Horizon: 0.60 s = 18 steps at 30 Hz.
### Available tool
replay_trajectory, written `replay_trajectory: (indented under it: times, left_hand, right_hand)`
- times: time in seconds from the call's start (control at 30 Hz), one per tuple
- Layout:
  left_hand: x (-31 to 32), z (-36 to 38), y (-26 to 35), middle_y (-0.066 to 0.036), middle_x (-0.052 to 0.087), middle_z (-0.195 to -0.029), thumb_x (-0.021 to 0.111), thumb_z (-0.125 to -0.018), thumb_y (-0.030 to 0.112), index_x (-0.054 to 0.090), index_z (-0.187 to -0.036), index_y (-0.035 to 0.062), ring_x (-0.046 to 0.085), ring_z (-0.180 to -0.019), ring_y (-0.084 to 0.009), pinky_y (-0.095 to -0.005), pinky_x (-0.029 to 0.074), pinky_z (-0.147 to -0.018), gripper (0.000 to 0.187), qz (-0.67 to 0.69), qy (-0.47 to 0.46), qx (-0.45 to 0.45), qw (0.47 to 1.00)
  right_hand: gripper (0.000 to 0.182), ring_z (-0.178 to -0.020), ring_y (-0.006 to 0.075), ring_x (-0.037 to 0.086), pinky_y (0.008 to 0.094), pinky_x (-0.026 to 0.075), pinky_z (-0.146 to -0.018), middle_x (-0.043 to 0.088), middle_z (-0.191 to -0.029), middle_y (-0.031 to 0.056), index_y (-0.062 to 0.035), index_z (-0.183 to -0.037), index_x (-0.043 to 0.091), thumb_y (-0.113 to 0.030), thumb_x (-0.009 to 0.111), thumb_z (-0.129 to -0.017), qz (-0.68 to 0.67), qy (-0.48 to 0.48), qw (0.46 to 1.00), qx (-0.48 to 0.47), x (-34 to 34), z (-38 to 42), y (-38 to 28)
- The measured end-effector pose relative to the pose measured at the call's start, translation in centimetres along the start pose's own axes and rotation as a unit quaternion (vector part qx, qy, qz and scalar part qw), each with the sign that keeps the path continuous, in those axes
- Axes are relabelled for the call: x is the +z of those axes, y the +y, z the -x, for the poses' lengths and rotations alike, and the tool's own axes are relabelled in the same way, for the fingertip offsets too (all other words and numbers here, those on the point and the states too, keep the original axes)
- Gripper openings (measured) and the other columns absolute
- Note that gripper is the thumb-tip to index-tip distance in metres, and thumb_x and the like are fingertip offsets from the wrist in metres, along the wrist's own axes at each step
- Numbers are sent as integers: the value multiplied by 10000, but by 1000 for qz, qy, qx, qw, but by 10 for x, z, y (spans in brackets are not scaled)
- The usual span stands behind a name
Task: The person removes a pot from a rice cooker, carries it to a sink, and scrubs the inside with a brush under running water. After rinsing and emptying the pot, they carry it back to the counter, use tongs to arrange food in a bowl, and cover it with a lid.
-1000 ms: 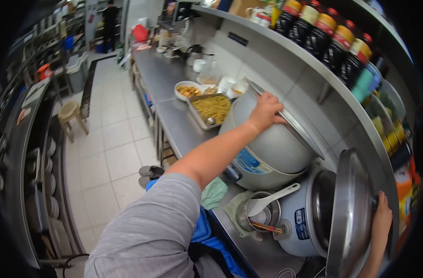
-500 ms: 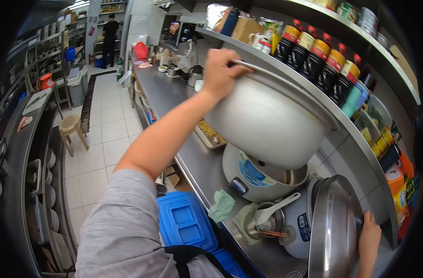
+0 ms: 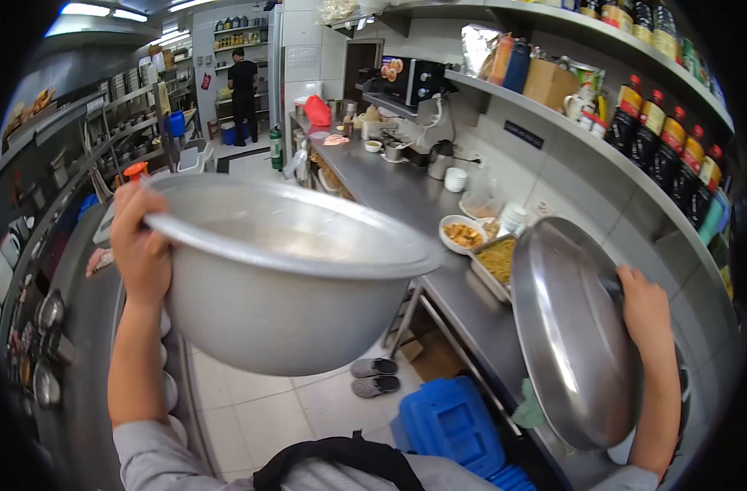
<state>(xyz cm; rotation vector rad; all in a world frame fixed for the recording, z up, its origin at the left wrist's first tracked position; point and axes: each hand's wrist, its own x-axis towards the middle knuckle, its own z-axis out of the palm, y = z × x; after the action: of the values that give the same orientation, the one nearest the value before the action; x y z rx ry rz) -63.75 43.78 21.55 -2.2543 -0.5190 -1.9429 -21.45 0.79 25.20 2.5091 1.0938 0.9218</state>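
Note:
Gripped by its rim, a large metal pot [image 3: 283,319] hangs from my left hand [image 3: 140,237] over the aisle, slightly tilted. My left fingers wrap over the rim at its left side. On the right, my right hand [image 3: 645,311] closes around the knob of a big round metal lid [image 3: 574,344], which stands on edge above the counter. Behind the lid the rice cooker area is mostly hidden. A tray of yellow food [image 3: 498,260] and a white bowl of food [image 3: 463,235] sit on the counter just left of the lid.
Blue lidded bins [image 3: 451,425] stand below the steel counter [image 3: 353,176]. Grey clogs [image 3: 375,378] lie on the tiled floor. Dark sauce bottles [image 3: 664,139] line the right shelf. A person in black [image 3: 242,94] stands far down the aisle. Another worktop [image 3: 70,319] runs along the left.
My left hand has carried the pot from above the rice cooker leftward over the aisle, turning it more upright. The view has swung left. My right hand still holds the lid, now raised.

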Motion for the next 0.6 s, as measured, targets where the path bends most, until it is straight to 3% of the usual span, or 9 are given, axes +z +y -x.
replay_trajectory:
  times: [0.07,0.1,0.13,0.2,0.43,0.6]
  left_hand:
    - [-20,7,-40,-85,430,-725,695,-581,336,475,-700,14,450,-802,-262,-322,377,-716,407,-75,-38,9,996]
    - [-30,9,-59,-85,418,-743,675,-654,279,453,-720,8,433,-804,-256,-328,373,-750,356,-110,-85,17,990]
    - [-36,11,-82,-85,418,-743,675,-654,279,453,-720,8,433,-804,-256,-328,373,-750,356,-114,-89,22,989]
    - [-41,19,-130,-95,428,-722,730,-560,398,492,-713,13,445,-803,-282,-348,381,-715,477,-183,-113,7,977]
    - [-33,36,-301,-100,408,-720,698,-558,362,475,-718,4,426,-806,-277,-355,366,-712,451,-305,-118,-42,944]
    - [3,26,-392,-100,385,-711,644,-556,280,438,-712,2,413,-790,-270,-346,360,-728,380,-372,-63,-123,918]
  right_hand:
    - [188,-724,385,644,486,510,-646,617,-890,158,-92,-1033,501,-53,460,-853,-22,17,999,-41,21,-51,-54]
    - [179,-727,382,651,484,515,-642,620,-878,156,-95,-1032,498,-63,457,-860,-33,7,998,-53,34,-77,-80]
    - [171,-730,379,657,482,520,-639,624,-866,153,-97,-1031,495,-73,455,-867,-43,0,997,-63,46,-104,-107]
    - [153,-733,373,662,486,522,-620,626,-847,157,-103,-1022,503,-90,443,-883,-71,-10,994,-83,72,-158,-163]
    - [155,-727,341,676,464,531,-597,634,-855,160,-119,-1027,534,-124,455,-893,-99,19,983,-151,203,-375,-356]
    - [191,-815,346,682,448,544,-700,642,-936,147,-145,-1069,560,-152,432,-928,-115,-66,984,-120,308,-560,-476]
